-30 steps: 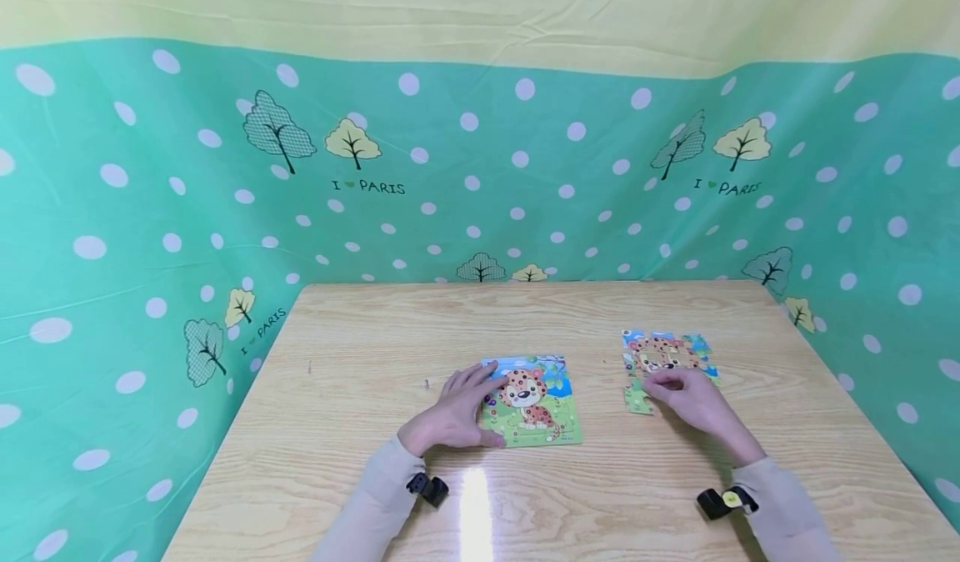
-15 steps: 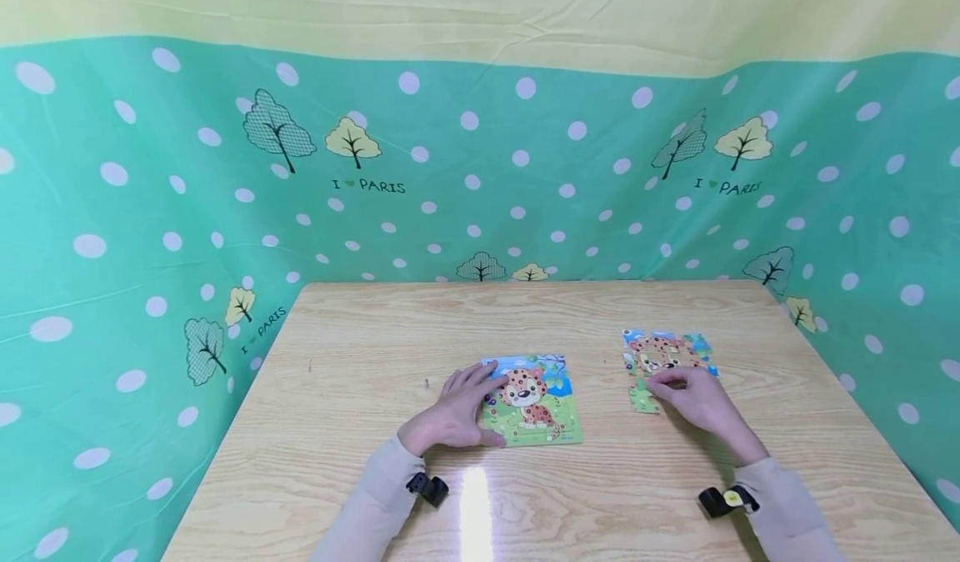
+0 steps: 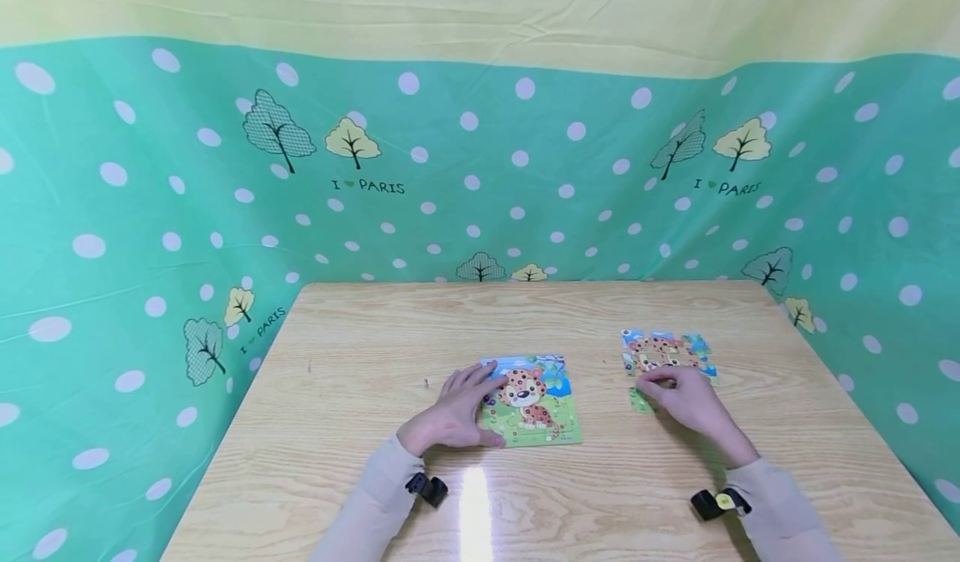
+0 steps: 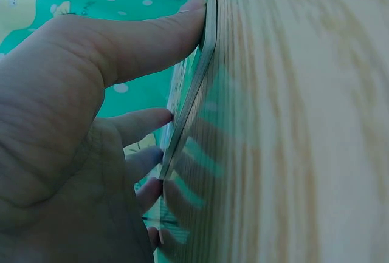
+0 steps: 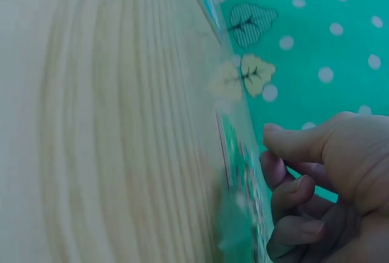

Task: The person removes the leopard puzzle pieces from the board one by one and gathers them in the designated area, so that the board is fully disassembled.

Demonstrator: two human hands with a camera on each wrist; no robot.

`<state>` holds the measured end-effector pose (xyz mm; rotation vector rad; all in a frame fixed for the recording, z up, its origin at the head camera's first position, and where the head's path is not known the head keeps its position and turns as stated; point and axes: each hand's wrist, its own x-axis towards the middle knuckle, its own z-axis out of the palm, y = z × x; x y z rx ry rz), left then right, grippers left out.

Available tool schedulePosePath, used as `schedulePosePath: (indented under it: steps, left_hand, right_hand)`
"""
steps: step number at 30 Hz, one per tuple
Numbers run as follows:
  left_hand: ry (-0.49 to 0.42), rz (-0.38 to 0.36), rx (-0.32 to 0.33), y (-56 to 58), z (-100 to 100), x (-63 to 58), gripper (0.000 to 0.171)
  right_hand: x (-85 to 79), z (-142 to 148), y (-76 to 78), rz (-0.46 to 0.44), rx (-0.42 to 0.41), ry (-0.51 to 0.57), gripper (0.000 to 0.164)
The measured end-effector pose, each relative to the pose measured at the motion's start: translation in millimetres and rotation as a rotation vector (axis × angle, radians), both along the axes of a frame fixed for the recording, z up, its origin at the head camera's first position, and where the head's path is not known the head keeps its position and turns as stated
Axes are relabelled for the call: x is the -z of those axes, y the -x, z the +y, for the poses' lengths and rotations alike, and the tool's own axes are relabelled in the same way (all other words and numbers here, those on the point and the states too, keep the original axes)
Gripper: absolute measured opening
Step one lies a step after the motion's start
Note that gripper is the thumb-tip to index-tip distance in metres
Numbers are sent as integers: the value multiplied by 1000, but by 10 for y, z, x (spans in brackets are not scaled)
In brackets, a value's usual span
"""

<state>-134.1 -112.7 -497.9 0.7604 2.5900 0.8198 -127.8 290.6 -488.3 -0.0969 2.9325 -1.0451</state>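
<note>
A square jigsaw puzzle (image 3: 528, 399) with a leopard cub picture lies on the table. My left hand (image 3: 459, 408) rests along its left side, fingers spread over the upper left and thumb at the lower left corner. In the left wrist view, the thumb and fingertips meet the board's edge. A second cub puzzle (image 3: 630, 362), made of separate pieces with gaps, lies to the right. Over its lower part my right hand (image 3: 686, 395) bends its fingers, thumb and index tips close together. A green corner piece (image 3: 641, 403) sits below them. I cannot tell whether they pinch a piece.
The wooden table (image 3: 375, 320) ends at a green dotted cloth (image 3: 420, 220) behind and at both sides. Black wrist cameras (image 3: 427, 489) are strapped to both sleeves. Bare wood separates the two puzzles.
My right hand shifts slightly right and then back left over the loose puzzle. The lower left green pieces shift slightly. My left hand and its puzzle stay put.
</note>
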Motion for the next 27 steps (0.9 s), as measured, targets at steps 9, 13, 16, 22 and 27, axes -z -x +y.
schedulePosePath:
  steps: [9, 13, 16, 22, 27]
  left_hand:
    - [-1, 0, -2, -2, 0, -1, 101]
    - [-3, -2, 0, 1, 3, 1, 101]
    - [-6, -4, -1, 4, 5, 1, 101]
    - [-8, 0, -3, -9, 3, 4, 101]
    - [4, 7, -3, -10, 5, 14, 101]
  right_hand:
    - [3, -386, 1, 24, -105, 40, 15]
    - [8, -553, 0, 19, -153, 77, 12]
    - [6, -674, -2, 4, -187, 116, 12]
    - [-29, -893, -17, -2, -273, 204, 14]
    - [-58, -1073, -48, 14, -353, 227, 12]
